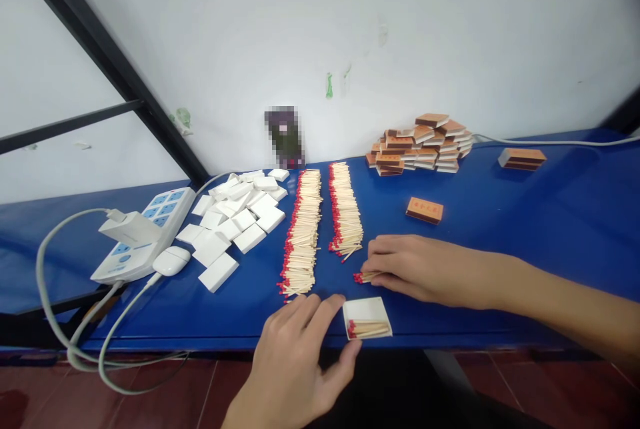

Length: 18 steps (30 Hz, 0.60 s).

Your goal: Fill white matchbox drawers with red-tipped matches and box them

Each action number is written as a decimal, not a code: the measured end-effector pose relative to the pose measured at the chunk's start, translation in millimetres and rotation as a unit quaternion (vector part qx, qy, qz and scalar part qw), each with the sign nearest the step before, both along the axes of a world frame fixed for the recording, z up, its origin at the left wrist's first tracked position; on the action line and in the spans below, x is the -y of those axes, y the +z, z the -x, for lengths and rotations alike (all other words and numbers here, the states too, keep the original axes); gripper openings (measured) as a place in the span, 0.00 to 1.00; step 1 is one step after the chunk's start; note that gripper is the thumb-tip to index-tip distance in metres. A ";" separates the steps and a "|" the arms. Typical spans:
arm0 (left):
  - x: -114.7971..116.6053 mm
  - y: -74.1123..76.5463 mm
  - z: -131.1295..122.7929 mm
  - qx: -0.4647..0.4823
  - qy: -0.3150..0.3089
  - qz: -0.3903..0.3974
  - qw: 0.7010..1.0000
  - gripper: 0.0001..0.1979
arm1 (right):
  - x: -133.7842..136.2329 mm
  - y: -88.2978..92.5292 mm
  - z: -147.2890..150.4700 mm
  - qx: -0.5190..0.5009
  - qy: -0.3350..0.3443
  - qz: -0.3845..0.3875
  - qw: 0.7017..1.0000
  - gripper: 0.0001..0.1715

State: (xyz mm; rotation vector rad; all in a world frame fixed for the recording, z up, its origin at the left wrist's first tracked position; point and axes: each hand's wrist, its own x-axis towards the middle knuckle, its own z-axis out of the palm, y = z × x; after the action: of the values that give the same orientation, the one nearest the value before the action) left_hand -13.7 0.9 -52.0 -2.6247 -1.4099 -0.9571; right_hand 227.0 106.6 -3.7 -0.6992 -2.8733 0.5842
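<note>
My left hand (296,355) rests at the table's front edge, thumb and fingers apart, touching the left side of a small white open tray (367,317) that has a few red-tipped matches in it. My right hand (417,267) lies palm down just behind the tray, its fingers pinched on a small bunch of matches (363,276) on the blue table top. Two long rows of matches lie behind: the left row (302,235) and the right row (345,211).
A heap of white inner trays (238,219) lies left of the rows. A white power strip (145,232) with plugs and grey cables sits at the far left. Brown matchbox sleeves are stacked (425,143) by the wall, with one loose sleeve (425,209) and a small stack (521,158) at right.
</note>
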 end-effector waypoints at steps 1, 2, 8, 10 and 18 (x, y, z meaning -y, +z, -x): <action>0.2 -0.1 0.1 -0.001 0.000 0.000 1.000 0.13 | -0.5 -0.1 -0.2 -0.002 0.000 0.000 1.000 0.16; 0.5 -0.3 0.2 -0.001 0.000 0.000 1.000 0.13 | -1.1 -0.4 -0.4 -0.005 0.001 -0.002 1.000 0.15; 0.5 -0.2 0.1 0.001 0.000 -0.001 1.000 0.13 | -2.4 -10.4 0.1 -0.017 0.023 -0.076 0.997 0.13; 0.0 0.3 -0.2 0.001 -0.001 -0.003 1.000 0.12 | -2.1 -14.1 0.5 -0.013 0.027 -0.114 0.993 0.13; 1.6 -0.1 0.6 -0.002 0.001 0.003 1.000 0.13 | -3.8 -15.3 1.1 -0.013 0.040 -0.142 0.989 0.09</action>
State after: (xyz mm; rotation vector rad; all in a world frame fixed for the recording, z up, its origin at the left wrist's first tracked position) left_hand -14.3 -0.7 -52.1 -2.6273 -1.4161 -0.9482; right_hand 225.8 110.3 -19.1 -0.5315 -2.8868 0.1838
